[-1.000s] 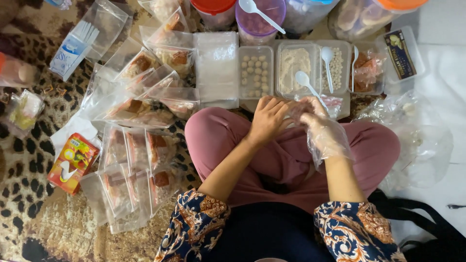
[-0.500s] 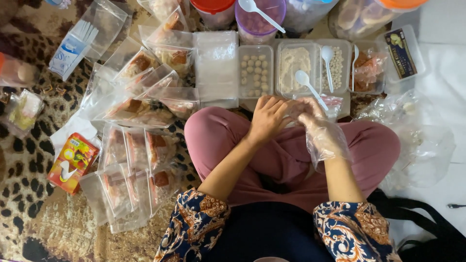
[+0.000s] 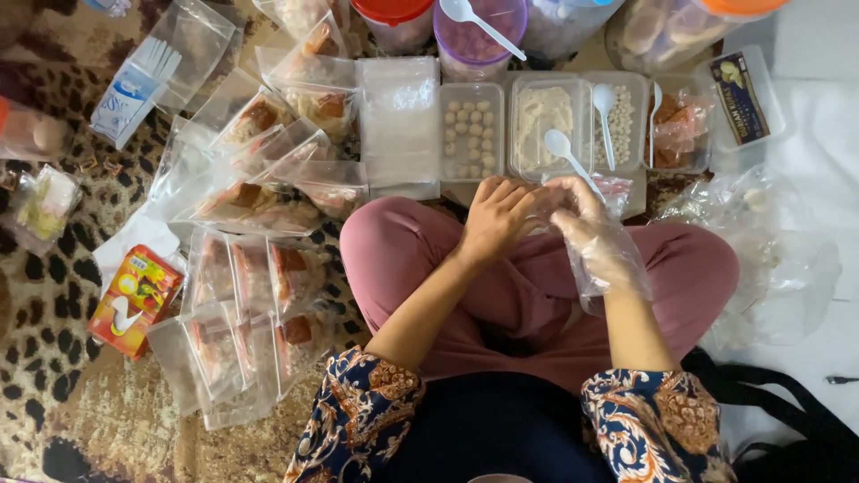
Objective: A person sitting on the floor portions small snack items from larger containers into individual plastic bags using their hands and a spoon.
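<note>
- A brown and cream leopard-print carpet (image 3: 54,394) is carrying everything, and the person is sitting cross-legged on it in pink trousers (image 3: 403,259).
- A spread of filled clear plastic bags (image 3: 259,179) is lying across the carpet's left half, with more of them nearer its lower left edge.
- A stack of empty clear plastic bags (image 3: 400,125) is lying flat just beyond the left knee.
- A row of shallow clear plastic tubs (image 3: 470,134) is standing along the carpet's far edge, holding pale round balls, pale shreds and reddish pieces, with white plastic spoons (image 3: 605,112) resting in them.
- A red and yellow cardboard box (image 3: 134,300) is lying near the carpet's left edge.
- The right hand (image 3: 595,233) is wearing a loose clear plastic glove (image 3: 617,268), its fingers curling inward over the right knee.
- The bare left hand (image 3: 497,219) is meeting it, fingers bent and pinching the glove at the right fingertips.
</note>
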